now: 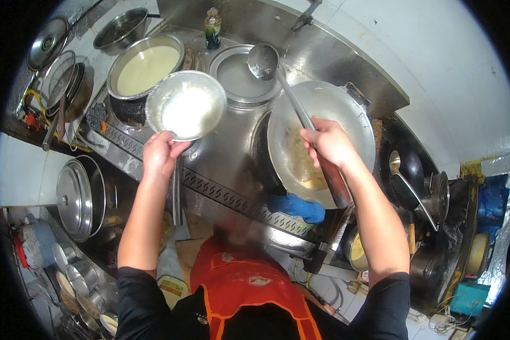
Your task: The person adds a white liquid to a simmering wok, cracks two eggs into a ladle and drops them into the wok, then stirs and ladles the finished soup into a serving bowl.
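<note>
My left hand (160, 154) grips the near rim of a metal bowl (156, 106) that has white contents, raised over the steel stove top. In my right hand (328, 142) is a long-handled metal ladle (296, 100), held by its wooden grip. The ladle's round head is above a metal pot of cloudy liquid (242, 78). Below my right hand sits a large wok (348, 114) with a little brownish liquid or residue at its bottom. A basin of pale yellow liquid (146, 70) stands just behind the bowl.
A bottle (212, 29) stands near the steel backsplash. A blue cloth (299, 208) lies against the wok's near edge. Strainers (61, 87) and a metal basin (121, 32) occupy the far left. A lidded stockpot (78, 197) is at left, and another ladle (412, 187) rests at right.
</note>
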Available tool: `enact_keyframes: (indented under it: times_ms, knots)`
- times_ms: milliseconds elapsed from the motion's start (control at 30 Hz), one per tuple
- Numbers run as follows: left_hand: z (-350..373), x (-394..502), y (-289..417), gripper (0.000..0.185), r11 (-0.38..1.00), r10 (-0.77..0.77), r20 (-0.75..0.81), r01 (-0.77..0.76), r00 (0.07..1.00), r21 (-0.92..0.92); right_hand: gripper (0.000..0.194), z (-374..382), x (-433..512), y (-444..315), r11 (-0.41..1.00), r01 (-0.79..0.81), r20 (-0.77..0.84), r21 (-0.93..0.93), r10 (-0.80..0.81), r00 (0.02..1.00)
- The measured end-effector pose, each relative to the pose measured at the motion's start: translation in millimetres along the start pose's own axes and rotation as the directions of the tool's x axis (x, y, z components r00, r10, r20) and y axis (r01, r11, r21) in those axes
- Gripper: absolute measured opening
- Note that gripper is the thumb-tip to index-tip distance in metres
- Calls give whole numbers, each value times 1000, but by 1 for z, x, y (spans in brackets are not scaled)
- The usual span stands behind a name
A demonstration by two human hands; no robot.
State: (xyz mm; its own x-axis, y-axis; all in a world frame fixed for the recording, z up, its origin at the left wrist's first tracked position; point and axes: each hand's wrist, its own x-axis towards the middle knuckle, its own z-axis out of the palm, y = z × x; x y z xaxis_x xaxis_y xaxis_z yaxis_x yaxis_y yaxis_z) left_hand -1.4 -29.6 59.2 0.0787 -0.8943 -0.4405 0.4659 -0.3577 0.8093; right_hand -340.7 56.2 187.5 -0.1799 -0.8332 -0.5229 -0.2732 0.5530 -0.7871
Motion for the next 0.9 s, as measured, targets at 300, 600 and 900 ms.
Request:
enact_keyframes:
  times_ms: [300,600,900]
  knots:
    - [-45,2,1,12,997,-24,12,25,1000,-76,19,39,52,-1,996,-78,28,-52,79,996]
    - [-37,2,-3,4,998,-42,53,44,998,-37,16,55,74,3,993,-118,16,-2,118,993]
    - [-42,-4,-9,23,998,-59,79,61,995,-31,16,55,71,11,959,-119,38,257,113,993]
